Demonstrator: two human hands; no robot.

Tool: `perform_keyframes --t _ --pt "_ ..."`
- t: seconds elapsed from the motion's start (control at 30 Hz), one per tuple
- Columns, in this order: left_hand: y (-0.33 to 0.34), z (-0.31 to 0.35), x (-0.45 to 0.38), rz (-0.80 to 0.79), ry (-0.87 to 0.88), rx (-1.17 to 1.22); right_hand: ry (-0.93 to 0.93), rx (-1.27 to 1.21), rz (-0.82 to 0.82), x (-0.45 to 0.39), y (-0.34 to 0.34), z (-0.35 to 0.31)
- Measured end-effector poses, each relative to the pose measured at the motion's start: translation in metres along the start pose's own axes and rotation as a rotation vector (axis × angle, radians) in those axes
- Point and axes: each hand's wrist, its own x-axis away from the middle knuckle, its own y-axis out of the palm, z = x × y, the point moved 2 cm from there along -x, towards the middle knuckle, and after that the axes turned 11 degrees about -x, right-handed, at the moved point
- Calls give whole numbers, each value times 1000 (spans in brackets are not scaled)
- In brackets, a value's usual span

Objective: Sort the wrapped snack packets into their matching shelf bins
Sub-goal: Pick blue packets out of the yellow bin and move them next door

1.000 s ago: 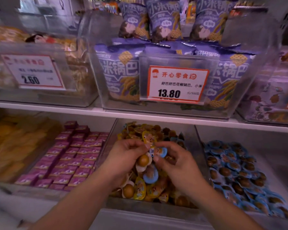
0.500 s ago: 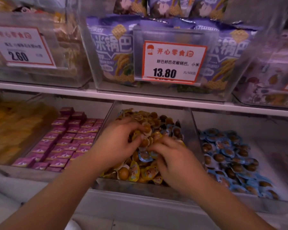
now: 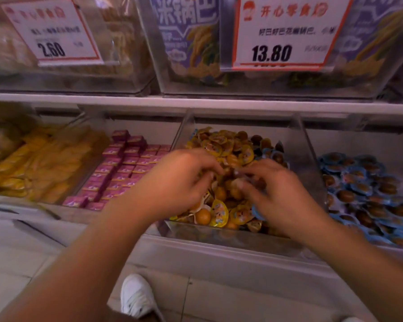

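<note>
A clear middle bin [image 3: 228,233] on the lower shelf holds a heap of yellow-wrapped egg packets [image 3: 221,145], with a few blue-wrapped packets [image 3: 271,154] mixed in at its back right. My left hand [image 3: 179,184] and my right hand [image 3: 279,194] are both down in this heap, fingers curled, fingertips nearly meeting over the middle. Blur and the packets hide whether either hand pinches one. A blue packet edge [image 3: 256,213] shows under my right palm.
To the right, another bin is full of blue-wrapped packets [image 3: 363,182]. Pink boxes [image 3: 126,163] and yellow packets [image 3: 44,163] fill the bins on the left. The upper shelf [image 3: 196,103] carries clear bins with price tags [image 3: 286,33]. My white shoe [image 3: 137,296] is on the floor below.
A second ago both hands held a blue packet up above the heap. They have dropped into the middle bin, and the view has tilted down and closer.
</note>
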Motion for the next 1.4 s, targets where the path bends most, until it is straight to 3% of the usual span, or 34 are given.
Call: perform_keyframes --t 0.07,0.13,0.27,0.37,0.57,0.7,0.8,0.9,1.03,1.13,1.4 --pt "7 4 -5 -29 11 -9 55 -136 142 -2 -20 -2" --pt "13 4 -9 -87 -2 -67 58 -90 198 -3 -39 -4" --pt "12 1 -11 -263 -4 -348 -22 226 -12 3 -43 -10" --pt "-11 -17 0 -216 -42 -411 -6 415 -171 7 -43 -10" --pt "-13 -33 39 -381 -102 -502 18 753 -246 10 -40 -12" --pt "-2 -32 41 -358 -77 -568 -28 560 -222 8 -45 -22" --pt "5 -27 36 -362 -89 -607 27 396 -449 15 -39 -18" --pt "10 -25 28 -319 -87 -661 57 533 -615 19 -27 -13" --pt "10 -22 19 -305 -114 -759 31 571 -578 14 -16 -8" --pt "10 -24 22 -379 -105 -821 29 536 -543 12 -16 -3" --pt "8 -22 22 -416 -131 -776 15 441 -455 16 -22 0"
